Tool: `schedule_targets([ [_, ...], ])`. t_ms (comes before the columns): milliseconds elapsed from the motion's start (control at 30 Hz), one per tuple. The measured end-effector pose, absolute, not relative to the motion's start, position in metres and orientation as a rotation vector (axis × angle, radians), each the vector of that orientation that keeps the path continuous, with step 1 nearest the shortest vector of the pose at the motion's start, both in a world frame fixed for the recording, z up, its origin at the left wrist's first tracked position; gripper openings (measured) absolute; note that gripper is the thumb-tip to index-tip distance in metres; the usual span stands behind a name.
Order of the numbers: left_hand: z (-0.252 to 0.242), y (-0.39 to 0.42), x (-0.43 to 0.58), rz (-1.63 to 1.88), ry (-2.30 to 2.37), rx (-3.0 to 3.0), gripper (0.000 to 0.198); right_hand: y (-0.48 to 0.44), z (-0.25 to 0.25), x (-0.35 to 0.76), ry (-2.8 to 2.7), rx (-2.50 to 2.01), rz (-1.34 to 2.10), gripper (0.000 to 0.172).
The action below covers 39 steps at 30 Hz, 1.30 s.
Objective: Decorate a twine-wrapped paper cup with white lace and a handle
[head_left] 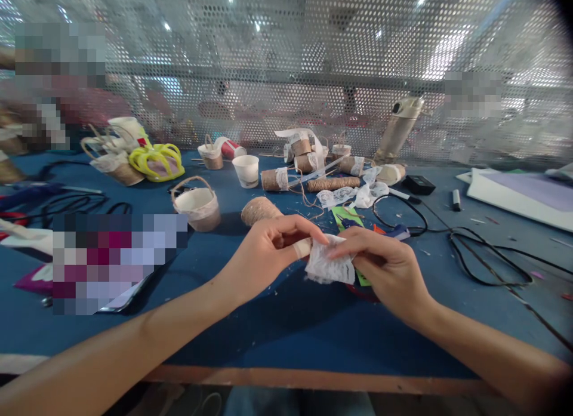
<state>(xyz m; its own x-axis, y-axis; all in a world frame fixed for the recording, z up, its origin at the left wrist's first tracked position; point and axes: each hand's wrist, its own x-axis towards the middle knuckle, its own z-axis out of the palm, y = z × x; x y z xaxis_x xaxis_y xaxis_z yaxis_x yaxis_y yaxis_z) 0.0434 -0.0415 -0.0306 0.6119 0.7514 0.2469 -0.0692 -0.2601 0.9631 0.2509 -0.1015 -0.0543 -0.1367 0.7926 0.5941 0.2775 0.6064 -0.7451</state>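
Both my hands meet over the blue table (277, 320) near its front edge. My left hand (268, 249) pinches the left side of a small piece of white lace (329, 264), with a bandage on one fingertip. My right hand (385, 267) grips the lace's right side, fingers curled closed. A twine-wrapped cup (259, 211) lies on its side just behind my left hand. A green paper scrap (344, 216) lies behind the lace.
A small basket cup (197, 207), a white paper cup (246, 170), several twine-wrapped cups and lace strips (353, 195) sit mid-table. Black cables (470, 249) run at the right, a white board (519, 195) far right, yellow sandals (156, 161) left. A perforated metal screen (286, 64) backs the table.
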Motion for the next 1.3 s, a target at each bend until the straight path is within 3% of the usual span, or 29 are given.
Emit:
schedule_targets([
  [200,-0.0279,-0.0421,0.0436,0.87,0.62,1.718,0.012,-0.1035,-0.0534,0.2522,-1.712,-0.94,0.612,0.048],
  [600,-0.0266,-0.0425,0.0419,0.869,0.644,1.774,0.013,-0.1082,-0.0468,0.2548,-1.772,-0.912,0.633,0.035],
  [800,-0.0267,-0.0415,0.0436,0.884,0.584,1.676,0.016,-0.1084,-0.0509,0.2503,-1.726,-0.96,0.638,0.012],
  [1133,-0.0326,-0.0392,0.0448,0.813,0.591,1.373,0.014,-0.1065,-0.0549,0.2478,-1.679,-0.972,0.619,0.01],
  [1300,-0.03,-0.0414,0.047,0.769,0.596,1.343,0.03,-0.1055,-0.0548,0.2472,-1.663,-0.974,0.582,0.014],
])
